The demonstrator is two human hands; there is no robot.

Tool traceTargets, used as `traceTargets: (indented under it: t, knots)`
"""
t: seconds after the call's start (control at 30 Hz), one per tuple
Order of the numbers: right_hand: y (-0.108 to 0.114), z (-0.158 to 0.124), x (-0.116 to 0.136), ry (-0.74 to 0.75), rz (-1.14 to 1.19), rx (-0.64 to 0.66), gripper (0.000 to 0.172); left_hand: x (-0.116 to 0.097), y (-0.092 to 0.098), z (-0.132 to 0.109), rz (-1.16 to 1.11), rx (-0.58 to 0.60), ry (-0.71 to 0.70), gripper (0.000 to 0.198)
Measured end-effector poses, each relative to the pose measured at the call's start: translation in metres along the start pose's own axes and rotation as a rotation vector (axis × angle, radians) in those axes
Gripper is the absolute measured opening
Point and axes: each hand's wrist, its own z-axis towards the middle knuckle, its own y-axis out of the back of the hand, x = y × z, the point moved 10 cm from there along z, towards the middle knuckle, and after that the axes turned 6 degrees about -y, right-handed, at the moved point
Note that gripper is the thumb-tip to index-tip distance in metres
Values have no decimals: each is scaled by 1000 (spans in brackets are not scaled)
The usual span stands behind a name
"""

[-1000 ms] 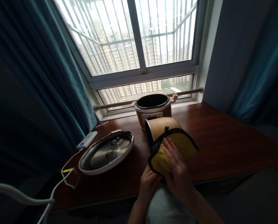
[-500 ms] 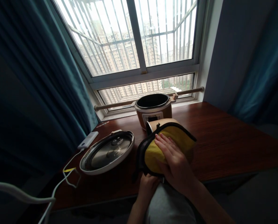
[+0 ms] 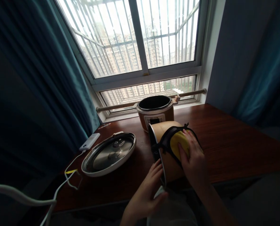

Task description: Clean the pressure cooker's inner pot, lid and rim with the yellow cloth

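Wiping pot (image 3: 168, 163) (table edge (image 3: 248, 174))

Right hand (image 3: 195, 158) pressing yellow cloth (image 3: 180, 144), inner pot (image 3: 164, 147)

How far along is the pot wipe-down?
Done: lid off on the table, inner pot out of the cooker. In hand: left hand steadies the pot's rim, right hand presses the yellow cloth on its side. Left: cannot tell how much remains unwiped.
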Motion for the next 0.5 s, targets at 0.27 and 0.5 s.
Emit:
traceTargets:
  t: [0.27, 0.5]
  knots:
    - [-17, -16, 69, 299, 65, 322, 44, -12, 3, -2, -21, -419, -69, 32]
    - [-7, 32, 18, 5, -74, 173, 37, -24, -12, -6, 58, -231, -253, 35]
